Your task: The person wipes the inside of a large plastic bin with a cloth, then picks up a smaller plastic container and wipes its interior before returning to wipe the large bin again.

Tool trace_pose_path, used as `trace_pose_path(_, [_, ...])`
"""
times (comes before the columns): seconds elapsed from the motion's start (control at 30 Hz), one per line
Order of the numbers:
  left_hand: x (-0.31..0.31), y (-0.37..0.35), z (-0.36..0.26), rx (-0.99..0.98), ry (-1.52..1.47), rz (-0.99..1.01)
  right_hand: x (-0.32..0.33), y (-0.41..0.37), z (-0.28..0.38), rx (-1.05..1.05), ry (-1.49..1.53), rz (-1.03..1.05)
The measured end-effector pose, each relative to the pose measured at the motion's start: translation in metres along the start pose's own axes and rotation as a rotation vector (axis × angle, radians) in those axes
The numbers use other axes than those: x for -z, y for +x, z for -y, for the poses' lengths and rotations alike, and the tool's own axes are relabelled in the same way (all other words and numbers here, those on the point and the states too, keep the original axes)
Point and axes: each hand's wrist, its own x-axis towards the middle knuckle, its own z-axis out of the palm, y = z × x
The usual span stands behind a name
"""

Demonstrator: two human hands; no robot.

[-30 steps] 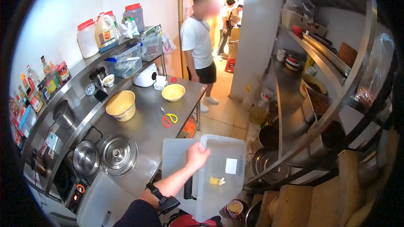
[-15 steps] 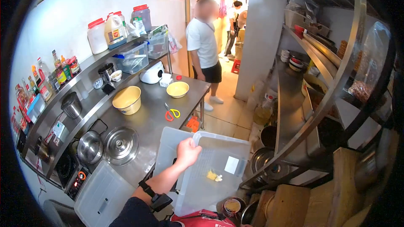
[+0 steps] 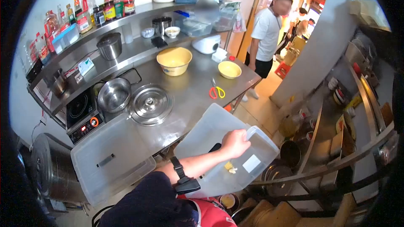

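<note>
My left hand (image 3: 235, 143) reaches across from the lower left, closed in a fist at the near rim of a translucent plastic bin (image 3: 263, 143). Its fingertips are turned away from me. A white label (image 3: 251, 164) and a small clump of yellow and whitish bits (image 3: 230, 167) show on the bin. Beside it, past my forearm, is another translucent plastic panel (image 3: 210, 122), with a dark handle-like piece (image 3: 215, 147) close to my wrist. A black strap device (image 3: 183, 178) is on my forearm. My right hand is out of view.
A second translucent plastic container (image 3: 113, 159) lies at the left by the steel table (image 3: 189, 92). On that table are a pot lid (image 3: 150, 104), a steel pan (image 3: 113, 95), yellow bowls (image 3: 174, 61) and scissors (image 3: 217, 91). A person (image 3: 265, 33) stands beyond; shelving (image 3: 328, 172) is at right.
My view has turned left, so table and shelves sit farther right. My left hand stays closed at the bin, which now appears more tilted. The person's head has turned.
</note>
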Motion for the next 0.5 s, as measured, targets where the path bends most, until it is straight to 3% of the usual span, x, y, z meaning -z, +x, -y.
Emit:
trace_pose_path(0.1, [0.008, 0.004, 0.013, -0.026, -0.019, -0.009, -0.007, -0.019, 0.005, 0.018, -0.148, -0.059])
trace_pose_path(0.3, [0.025, 0.022, 0.024, 0.015, -0.084, 0.056, -0.006, -0.050, 0.097, 0.019, 0.126, -0.193])
trace_pose_path(0.4, [0.020, 0.030, 0.038, -0.005, -0.079, 0.052, -0.020, -0.048, 0.102, 0.065, 0.040, -0.200])
trace_pose_path(0.43, [0.016, 0.038, 0.052, -0.021, -0.215, 0.106, -0.021, -0.067, 0.144, 0.076, 0.019, -0.197])
trace_pose_path(0.47, [0.007, 0.047, 0.071, -0.316, 0.034, -0.015, -0.019, -0.090, 0.181, 0.186, -0.036, -0.274])
trace_pose_path(0.5, [0.005, 0.053, 0.079, 0.082, -0.539, 0.131, -0.038, -0.064, 0.124, 0.280, -0.145, -0.293])
